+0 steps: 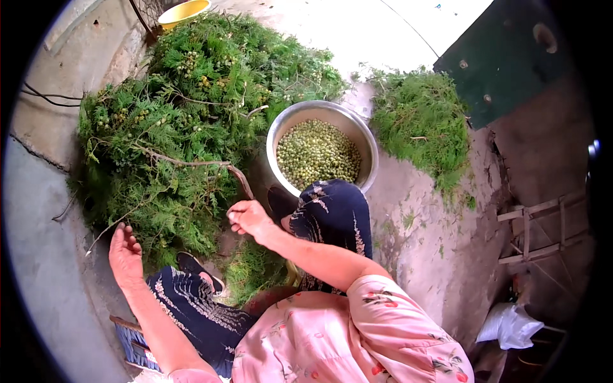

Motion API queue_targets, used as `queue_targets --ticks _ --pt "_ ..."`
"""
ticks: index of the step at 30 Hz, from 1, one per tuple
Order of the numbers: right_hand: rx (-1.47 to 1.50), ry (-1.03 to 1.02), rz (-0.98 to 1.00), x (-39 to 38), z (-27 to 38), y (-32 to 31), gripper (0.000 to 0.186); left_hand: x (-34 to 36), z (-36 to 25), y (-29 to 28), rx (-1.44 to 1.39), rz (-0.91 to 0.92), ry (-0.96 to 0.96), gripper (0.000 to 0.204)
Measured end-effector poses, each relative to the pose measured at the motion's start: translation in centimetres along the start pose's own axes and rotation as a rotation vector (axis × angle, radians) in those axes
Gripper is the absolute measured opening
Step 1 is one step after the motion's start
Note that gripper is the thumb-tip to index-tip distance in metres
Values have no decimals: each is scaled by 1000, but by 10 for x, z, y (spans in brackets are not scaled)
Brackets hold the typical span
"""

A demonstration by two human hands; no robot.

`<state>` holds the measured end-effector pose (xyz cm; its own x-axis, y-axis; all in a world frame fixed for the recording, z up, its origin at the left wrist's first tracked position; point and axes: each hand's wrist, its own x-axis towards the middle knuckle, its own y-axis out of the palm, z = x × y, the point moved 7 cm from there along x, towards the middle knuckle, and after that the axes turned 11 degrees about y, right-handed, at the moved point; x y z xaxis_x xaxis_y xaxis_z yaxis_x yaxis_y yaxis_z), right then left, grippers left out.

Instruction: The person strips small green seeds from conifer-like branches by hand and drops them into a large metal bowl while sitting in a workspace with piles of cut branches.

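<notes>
A big heap of green conifer branches [191, 108], dotted with small round cones, lies in front of me on the left. My left hand [128, 258] is at its near left edge, fingers curled in at a thin twig [115, 225] that it seems to pinch. My right hand [251, 218] is closed over the heap's near right side, just below the end of a thick bare branch [237, 175]. Whatever its fingertips hold is too small to make out. Beyond my right knee stands a metal basin [372, 153], partly filled with small green cones [318, 153].
A smaller pile of green sprigs [421, 124] lies right of the basin. A yellow basin [185, 11] stands behind the heap. A dark green panel [498, 64] is at the far right, with a wooden frame [527, 233] and white bag [511, 325] nearer me.
</notes>
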<state>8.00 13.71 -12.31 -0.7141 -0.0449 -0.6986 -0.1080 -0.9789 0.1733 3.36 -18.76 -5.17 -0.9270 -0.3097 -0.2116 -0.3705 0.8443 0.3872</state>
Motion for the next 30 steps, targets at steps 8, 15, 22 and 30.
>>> queue_targets --ticks 8,15,22,30 --pt "-38 -64 151 36 -28 32 5 23 -14 -25 -182 42 44 21" --pt "-140 184 -61 71 -87 4 7 30 -7 -18 -232 -47 -24 17" --pt "-107 -26 -326 110 -82 -11 5 21 -23 -18 -228 -165 33 17" --pt "-966 -1080 -707 48 113 63 26 21 -29 -24 -215 -199 105 14"
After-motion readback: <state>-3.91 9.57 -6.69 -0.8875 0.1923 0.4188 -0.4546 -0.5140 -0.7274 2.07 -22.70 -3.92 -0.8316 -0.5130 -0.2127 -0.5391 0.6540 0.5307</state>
